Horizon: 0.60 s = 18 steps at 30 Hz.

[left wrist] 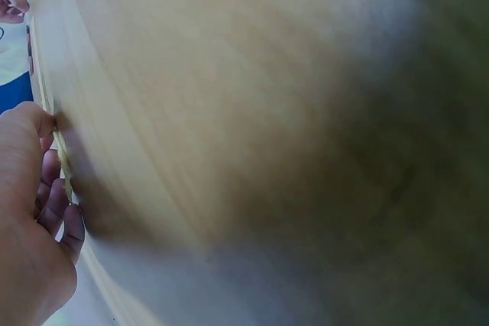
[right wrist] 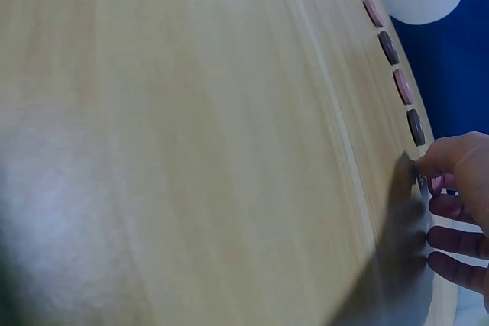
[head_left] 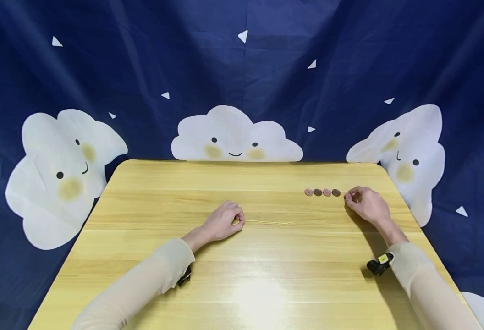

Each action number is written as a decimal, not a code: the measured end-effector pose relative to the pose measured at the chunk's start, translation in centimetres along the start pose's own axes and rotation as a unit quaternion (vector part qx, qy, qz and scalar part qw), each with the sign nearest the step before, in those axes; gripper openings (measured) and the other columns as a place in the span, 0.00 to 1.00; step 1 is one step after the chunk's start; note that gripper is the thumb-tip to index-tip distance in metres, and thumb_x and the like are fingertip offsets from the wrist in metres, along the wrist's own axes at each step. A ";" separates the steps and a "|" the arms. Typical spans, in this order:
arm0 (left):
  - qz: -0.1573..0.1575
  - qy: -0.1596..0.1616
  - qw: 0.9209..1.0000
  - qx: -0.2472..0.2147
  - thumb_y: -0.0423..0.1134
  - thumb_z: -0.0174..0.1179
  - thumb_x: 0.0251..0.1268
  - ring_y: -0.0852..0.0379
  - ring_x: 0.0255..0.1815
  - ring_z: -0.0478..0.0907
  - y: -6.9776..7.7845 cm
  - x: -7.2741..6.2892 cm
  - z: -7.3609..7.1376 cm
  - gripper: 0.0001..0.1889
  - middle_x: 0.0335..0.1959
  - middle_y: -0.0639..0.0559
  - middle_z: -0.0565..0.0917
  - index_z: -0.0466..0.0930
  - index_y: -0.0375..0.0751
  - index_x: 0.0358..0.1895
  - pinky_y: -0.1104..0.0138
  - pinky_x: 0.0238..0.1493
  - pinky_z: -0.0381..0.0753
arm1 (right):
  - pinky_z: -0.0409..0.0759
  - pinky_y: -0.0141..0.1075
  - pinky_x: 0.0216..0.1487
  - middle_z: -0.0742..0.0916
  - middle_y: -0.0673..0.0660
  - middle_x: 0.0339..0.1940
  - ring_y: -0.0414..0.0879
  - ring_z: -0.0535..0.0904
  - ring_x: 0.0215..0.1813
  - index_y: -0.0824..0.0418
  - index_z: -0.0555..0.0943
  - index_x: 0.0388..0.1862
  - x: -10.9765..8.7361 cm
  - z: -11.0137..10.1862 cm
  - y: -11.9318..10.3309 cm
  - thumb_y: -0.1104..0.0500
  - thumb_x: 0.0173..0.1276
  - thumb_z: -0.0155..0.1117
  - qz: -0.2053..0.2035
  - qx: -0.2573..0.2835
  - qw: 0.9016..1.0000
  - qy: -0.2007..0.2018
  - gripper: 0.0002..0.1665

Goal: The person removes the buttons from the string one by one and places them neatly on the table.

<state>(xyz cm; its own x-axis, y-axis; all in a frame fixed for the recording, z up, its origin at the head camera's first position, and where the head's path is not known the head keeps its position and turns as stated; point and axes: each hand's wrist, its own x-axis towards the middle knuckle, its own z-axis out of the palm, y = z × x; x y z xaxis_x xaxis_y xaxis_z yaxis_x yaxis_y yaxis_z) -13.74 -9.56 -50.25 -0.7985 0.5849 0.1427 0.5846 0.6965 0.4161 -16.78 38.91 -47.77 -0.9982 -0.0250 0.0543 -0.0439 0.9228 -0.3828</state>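
Observation:
My left hand (head_left: 224, 221) pinches one end of a thin yellow string (head_left: 268, 222), with its fingers curled close over the wooden table (head_left: 184, 183). The rest of the string trails off to the right across the wood. At the far right, my right hand (head_left: 367, 205) has thumb and fingertips brought together low over the table, pinching a small button (right wrist: 422, 181) that they mostly hide. Just left of these fingertips lie several flat round buttons in a straight row, pink (head_left: 309, 192) and dark brown (head_left: 318, 192) by turns.
A dark blue curtain (head_left: 209, 59) with smiling white clouds hangs behind the table's far edge. Black wrist cameras show under both cuffs, the right one (head_left: 378, 266) close above the tabletop. Bright glare lies on the table's near middle.

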 end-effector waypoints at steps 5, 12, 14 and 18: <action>-0.003 -0.001 1.000 0.001 0.38 0.66 0.67 0.61 0.39 0.69 -0.1 0.0 0.0 0.03 0.33 0.59 0.78 0.82 0.50 0.34 0.69 0.44 0.71 | 0.76 0.41 0.35 0.92 0.62 0.48 0.54 0.86 0.43 0.59 0.85 0.54 0.5 0.1 0.1 0.50 0.75 0.64 -0.003 0.003 1.000 -0.006 0.17; -0.006 -0.002 1.000 0.002 0.38 0.66 0.67 0.61 0.38 0.68 -0.1 0.0 0.0 0.03 0.33 0.59 0.78 0.82 0.50 0.34 0.69 0.44 0.71 | 0.77 0.41 0.35 0.92 0.62 0.48 0.57 0.87 0.44 0.60 0.85 0.54 0.9 0.2 -0.1 0.50 0.75 0.63 -0.001 0.002 1.000 -0.012 0.18; -0.005 -0.003 1.000 0.003 0.38 0.66 0.67 0.61 0.38 0.68 -0.1 0.0 0.0 0.03 0.33 0.59 0.78 0.82 0.50 0.34 0.68 0.44 0.71 | 0.77 0.42 0.35 0.92 0.63 0.49 0.58 0.87 0.46 0.60 0.85 0.55 1.1 0.2 -0.1 0.50 0.75 0.63 0.000 0.002 1.000 -0.016 0.19; -0.001 -0.002 1.000 0.002 0.38 0.66 0.67 0.61 0.38 0.69 -0.1 0.0 0.0 0.03 0.33 0.59 0.78 0.83 0.50 0.34 0.68 0.44 0.71 | 0.77 0.43 0.35 0.92 0.63 0.49 0.60 0.87 0.48 0.61 0.85 0.55 1.3 0.2 -0.1 0.50 0.74 0.62 0.005 0.001 1.000 -0.021 0.19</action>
<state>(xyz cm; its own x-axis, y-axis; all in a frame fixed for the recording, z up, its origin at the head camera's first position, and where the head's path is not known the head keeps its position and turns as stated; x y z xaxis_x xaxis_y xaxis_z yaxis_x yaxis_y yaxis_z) -13.78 -9.58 -50.28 -0.7989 0.5851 0.1394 0.5840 0.6991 0.4125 -18.05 38.70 -47.80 -0.9994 -0.0316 0.0109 -0.0333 0.9225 -0.3845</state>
